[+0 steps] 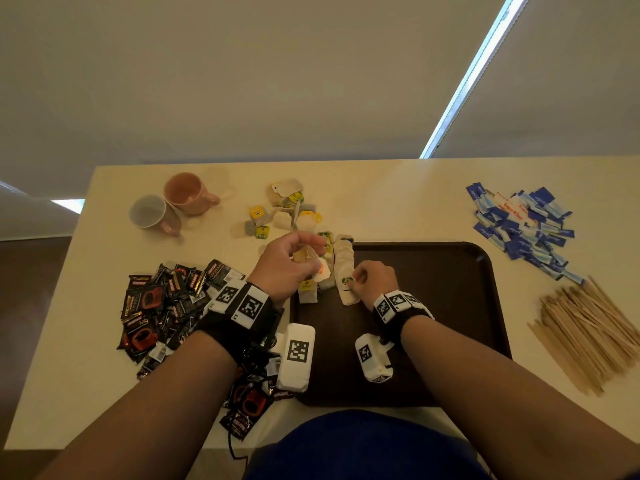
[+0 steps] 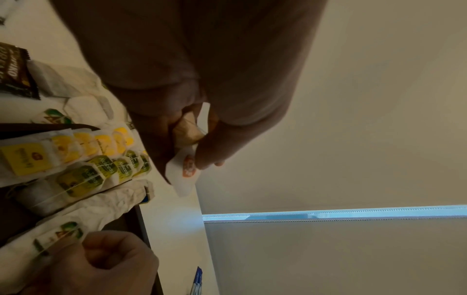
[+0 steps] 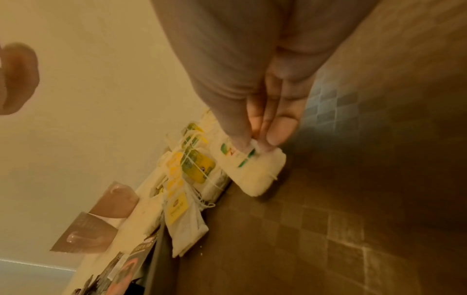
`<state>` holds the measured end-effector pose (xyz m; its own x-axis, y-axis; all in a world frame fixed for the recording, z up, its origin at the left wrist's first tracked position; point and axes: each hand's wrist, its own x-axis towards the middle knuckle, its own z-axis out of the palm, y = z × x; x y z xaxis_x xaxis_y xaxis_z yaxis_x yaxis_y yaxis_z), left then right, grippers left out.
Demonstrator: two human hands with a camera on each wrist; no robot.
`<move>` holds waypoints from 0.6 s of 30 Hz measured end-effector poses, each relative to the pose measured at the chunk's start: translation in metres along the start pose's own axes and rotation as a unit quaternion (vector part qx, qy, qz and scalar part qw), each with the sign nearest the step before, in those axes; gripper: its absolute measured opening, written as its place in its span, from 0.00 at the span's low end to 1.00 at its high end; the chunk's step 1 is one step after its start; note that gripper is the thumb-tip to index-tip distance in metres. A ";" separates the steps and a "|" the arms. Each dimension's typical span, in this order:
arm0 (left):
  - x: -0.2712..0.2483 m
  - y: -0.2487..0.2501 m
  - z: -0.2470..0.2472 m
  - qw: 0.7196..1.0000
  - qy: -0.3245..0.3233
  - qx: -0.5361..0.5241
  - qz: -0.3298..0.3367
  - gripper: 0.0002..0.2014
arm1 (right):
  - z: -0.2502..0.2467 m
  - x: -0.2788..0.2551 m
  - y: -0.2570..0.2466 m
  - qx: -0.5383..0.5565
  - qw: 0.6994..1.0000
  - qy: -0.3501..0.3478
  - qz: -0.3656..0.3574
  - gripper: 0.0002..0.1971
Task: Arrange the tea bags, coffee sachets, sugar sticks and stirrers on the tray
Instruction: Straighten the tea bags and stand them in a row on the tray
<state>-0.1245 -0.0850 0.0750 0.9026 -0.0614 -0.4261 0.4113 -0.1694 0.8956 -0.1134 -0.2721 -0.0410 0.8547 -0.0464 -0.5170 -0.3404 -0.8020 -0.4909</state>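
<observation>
dim warm light | wrist views blurred | wide-angle edge distortion

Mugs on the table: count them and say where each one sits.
2, side by side at the table's far left: a white-lined mug nearer the person, a pink mug just behind it. No others visible.

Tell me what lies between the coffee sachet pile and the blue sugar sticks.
In the head view, the brown tray lies between the coffee sachets and sugar sticks, with rows of tea bags and both hands over it.

The desk (image 1: 398,188) carries a tray (image 1: 485,271) at its near edge, coffee sachets (image 1: 162,299) left, sugar sticks (image 1: 523,226) and stirrers (image 1: 588,337) right, mugs (image 1: 173,206) and loose tea bags (image 1: 280,209) behind.
</observation>
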 end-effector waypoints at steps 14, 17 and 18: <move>-0.011 0.019 0.009 0.925 0.014 -0.347 -0.151 0.24 | -0.076 -0.064 -0.061 0.180 0.953 0.005 -0.245 0.08; -0.013 0.020 0.009 0.926 -0.003 -0.347 -0.147 0.30 | -0.074 -0.069 -0.063 0.131 0.956 0.016 -0.262 0.08; -0.013 0.020 0.009 0.932 -0.009 -0.334 -0.142 0.31 | -0.073 -0.070 -0.063 0.134 0.958 0.023 -0.254 0.07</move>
<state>-0.1296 -0.0965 0.0973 0.7453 -0.1249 -0.6550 0.6262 0.4686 0.6232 -0.1230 -0.2614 0.0775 0.9507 0.2788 -0.1355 0.0412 -0.5467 -0.8363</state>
